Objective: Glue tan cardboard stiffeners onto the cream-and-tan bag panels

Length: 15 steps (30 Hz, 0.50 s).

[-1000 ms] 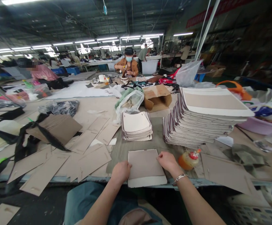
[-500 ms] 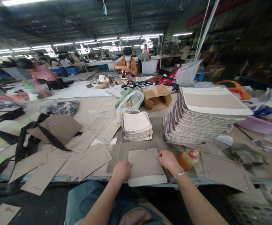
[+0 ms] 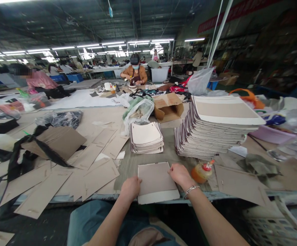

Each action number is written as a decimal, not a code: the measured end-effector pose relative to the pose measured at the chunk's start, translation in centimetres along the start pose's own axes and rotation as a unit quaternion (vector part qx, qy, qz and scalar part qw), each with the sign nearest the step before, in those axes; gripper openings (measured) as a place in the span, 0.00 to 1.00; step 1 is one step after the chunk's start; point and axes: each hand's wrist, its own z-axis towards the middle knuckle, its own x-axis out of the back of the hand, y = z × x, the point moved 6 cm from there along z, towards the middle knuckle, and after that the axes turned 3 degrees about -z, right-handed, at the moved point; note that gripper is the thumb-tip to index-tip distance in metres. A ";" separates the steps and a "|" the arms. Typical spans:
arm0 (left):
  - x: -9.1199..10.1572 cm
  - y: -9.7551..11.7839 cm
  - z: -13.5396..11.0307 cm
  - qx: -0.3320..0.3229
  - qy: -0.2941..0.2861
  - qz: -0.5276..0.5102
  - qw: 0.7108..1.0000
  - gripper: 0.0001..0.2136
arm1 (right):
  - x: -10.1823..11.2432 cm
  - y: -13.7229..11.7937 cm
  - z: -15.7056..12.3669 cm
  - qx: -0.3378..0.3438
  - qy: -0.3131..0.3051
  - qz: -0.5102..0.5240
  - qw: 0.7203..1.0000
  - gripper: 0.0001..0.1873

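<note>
A flat panel point(image 3: 156, 181), grey-brown with a white border, lies at the table's near edge in front of me. My left hand point(image 3: 130, 187) is curled against its left edge, fingers closed. My right hand point(image 3: 180, 174), with a bracelet at the wrist, pinches the panel's upper right corner. Behind the panel stands a small stack of rounded white pieces point(image 3: 146, 137). To the right rises a tall stack of large panels point(image 3: 215, 128). A small orange bottle with a red cap point(image 3: 200, 172) lies just right of my right hand.
Loose cardboard sheets point(image 3: 92, 164) and black straps point(image 3: 17, 153) cover the table's left side. An open cardboard box point(image 3: 168, 106) and a plastic bag point(image 3: 139, 112) sit behind the stacks. Other people work at tables farther back. A white basket point(image 3: 273, 222) stands lower right.
Both hands stay on the panel; the view has shifted slightly, and the hands and panel sit a little further left in the picture.
</note>
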 end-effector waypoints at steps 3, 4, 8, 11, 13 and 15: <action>0.0 0.1 -0.1 0.004 0.000 0.003 1.000 0.17 | 0.1 -0.1 0.0 -0.001 -0.004 -0.006 1.000 0.07; 0.0 0.1 -0.1 0.006 0.000 0.003 1.000 0.17 | 0.2 -0.2 -0.1 -0.001 -0.005 -0.008 1.000 0.07; 0.0 0.1 -0.2 0.012 -0.002 0.005 1.000 0.17 | 0.3 -0.2 -0.1 0.002 -0.011 -0.018 1.000 0.07; 0.0 0.1 -0.3 0.017 -0.002 0.009 1.000 0.17 | 0.3 -0.3 0.0 0.007 -0.012 -0.030 0.999 0.07; 0.1 0.1 -0.3 0.020 -0.003 0.014 1.000 0.17 | 0.3 -0.4 0.1 0.011 -0.011 -0.040 0.999 0.07; 0.2 0.1 -0.4 0.023 -0.005 0.018 1.000 0.17 | 0.4 -0.7 0.0 0.015 -0.010 -0.051 0.999 0.07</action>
